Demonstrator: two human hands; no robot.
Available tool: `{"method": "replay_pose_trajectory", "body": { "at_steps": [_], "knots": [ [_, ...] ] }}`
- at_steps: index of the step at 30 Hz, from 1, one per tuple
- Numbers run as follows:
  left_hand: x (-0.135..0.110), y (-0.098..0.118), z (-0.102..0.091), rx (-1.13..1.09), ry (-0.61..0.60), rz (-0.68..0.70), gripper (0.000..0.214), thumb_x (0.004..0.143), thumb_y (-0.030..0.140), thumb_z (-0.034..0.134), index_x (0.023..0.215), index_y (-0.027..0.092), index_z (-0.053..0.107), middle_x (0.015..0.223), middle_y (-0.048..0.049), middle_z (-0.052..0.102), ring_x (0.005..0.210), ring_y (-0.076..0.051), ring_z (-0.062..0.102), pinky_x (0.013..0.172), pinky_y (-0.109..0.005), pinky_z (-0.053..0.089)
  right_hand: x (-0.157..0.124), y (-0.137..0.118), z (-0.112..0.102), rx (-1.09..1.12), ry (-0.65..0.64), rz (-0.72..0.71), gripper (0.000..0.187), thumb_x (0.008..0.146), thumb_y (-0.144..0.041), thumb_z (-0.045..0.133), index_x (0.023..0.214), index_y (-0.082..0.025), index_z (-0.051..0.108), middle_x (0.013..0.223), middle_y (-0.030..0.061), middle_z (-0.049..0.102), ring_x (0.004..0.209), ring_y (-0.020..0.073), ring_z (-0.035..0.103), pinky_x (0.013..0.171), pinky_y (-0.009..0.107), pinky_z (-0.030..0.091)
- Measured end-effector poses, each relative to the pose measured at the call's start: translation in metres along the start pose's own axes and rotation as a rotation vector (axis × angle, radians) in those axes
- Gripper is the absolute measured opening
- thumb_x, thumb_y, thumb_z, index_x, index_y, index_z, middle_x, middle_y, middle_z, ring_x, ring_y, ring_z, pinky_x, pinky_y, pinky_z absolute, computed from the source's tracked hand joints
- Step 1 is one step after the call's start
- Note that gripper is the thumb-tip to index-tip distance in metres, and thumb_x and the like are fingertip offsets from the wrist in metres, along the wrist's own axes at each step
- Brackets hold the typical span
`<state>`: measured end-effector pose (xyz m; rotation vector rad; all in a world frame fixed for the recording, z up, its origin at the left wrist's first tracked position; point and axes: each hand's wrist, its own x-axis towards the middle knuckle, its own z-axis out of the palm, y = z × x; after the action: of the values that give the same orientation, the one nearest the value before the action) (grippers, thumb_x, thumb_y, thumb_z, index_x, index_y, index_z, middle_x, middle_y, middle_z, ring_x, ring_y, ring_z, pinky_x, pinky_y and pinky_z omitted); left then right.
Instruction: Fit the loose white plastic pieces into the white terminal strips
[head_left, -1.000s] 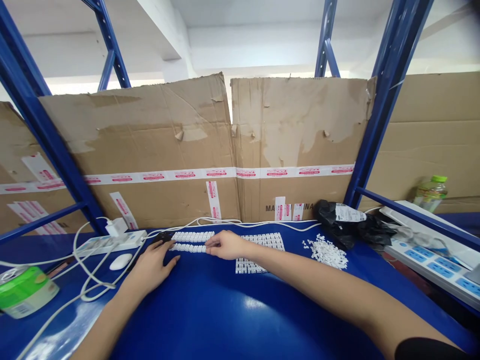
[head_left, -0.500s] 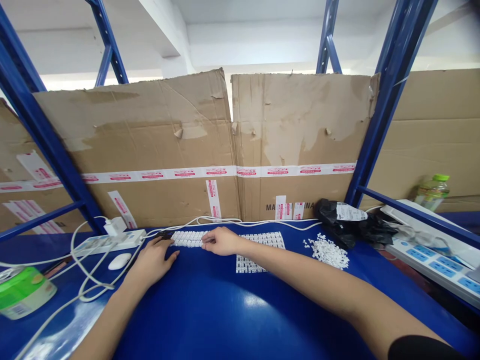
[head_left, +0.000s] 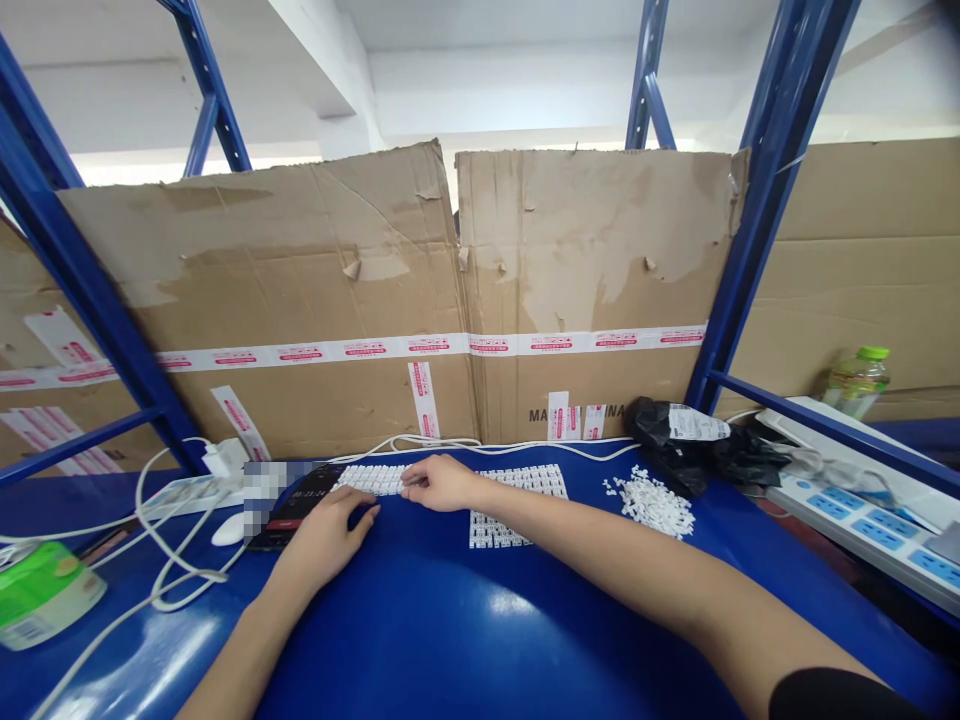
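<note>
Rows of small white block-like pieces (head_left: 379, 478) lie close together on the blue tabletop (head_left: 450, 620). My left hand (head_left: 341, 515) rests at their near left end, thumb apart from the fingers. At their right end my right hand (head_left: 442, 483) has its fingertips drawn together in a pinch; anything between them is too small to make out. Partly under my right forearm is a wider grid of the same white pieces (head_left: 551, 482). A black phone (head_left: 289, 520) with a running timer lies just left of my left hand.
A loose pile of white pieces (head_left: 658, 503) lies right of the grid, near a black plastic bag (head_left: 667, 450). White cables (head_left: 180, 560), a mouse (head_left: 229, 530) and a green can (head_left: 52, 595) are at left. Cardboard (head_left: 360, 300) stands behind; a power strip (head_left: 855, 520) is at right.
My left hand has moved right and slightly nearer, onto the left end of the rows; the black phone now shows beside it. My right hand stays at the right end of the rows.
</note>
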<state>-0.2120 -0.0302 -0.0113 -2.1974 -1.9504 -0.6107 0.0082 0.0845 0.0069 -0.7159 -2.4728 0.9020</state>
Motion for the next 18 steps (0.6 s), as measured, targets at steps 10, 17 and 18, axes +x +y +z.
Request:
{"method": "replay_pose_trajectory", "body": {
  "at_steps": [10,17,18],
  "knots": [
    [0.008,-0.001,0.009,0.027,-0.013,0.007,0.044,0.1,0.043,0.045,0.115,0.016,0.078,0.117,-0.0146,0.077,0.107,-0.033,0.074,0.103,-0.047,0.056,-0.005,0.001,-0.002,-0.002,0.102,-0.026,0.031,0.096,-0.019,0.067,0.125,-0.017,0.076,0.118,0.0098,0.082,0.108,0.0233,0.079,0.098,0.03,0.059],
    [0.004,-0.002,-0.003,0.254,-0.049,-0.095,0.044,0.1,0.035,0.041,0.116,0.015,0.078,0.123,-0.016,0.077,0.109,-0.036,0.076,0.098,-0.051,0.056,-0.01,0.008,-0.009,-0.068,0.118,-0.025,0.03,0.094,-0.011,0.062,0.12,-0.016,0.077,0.12,0.011,0.081,0.11,0.0262,0.077,0.101,0.036,0.057],
    [0.004,-0.003,-0.003,0.285,-0.052,-0.105,0.044,0.1,0.034,0.041,0.116,0.015,0.078,0.123,-0.0161,0.077,0.108,-0.037,0.076,0.097,-0.052,0.056,-0.01,0.008,-0.009,-0.079,0.117,-0.028,0.031,0.093,-0.01,0.062,0.119,-0.016,0.077,0.121,0.0109,0.081,0.112,0.0262,0.077,0.102,0.036,0.056]
  ]
}}
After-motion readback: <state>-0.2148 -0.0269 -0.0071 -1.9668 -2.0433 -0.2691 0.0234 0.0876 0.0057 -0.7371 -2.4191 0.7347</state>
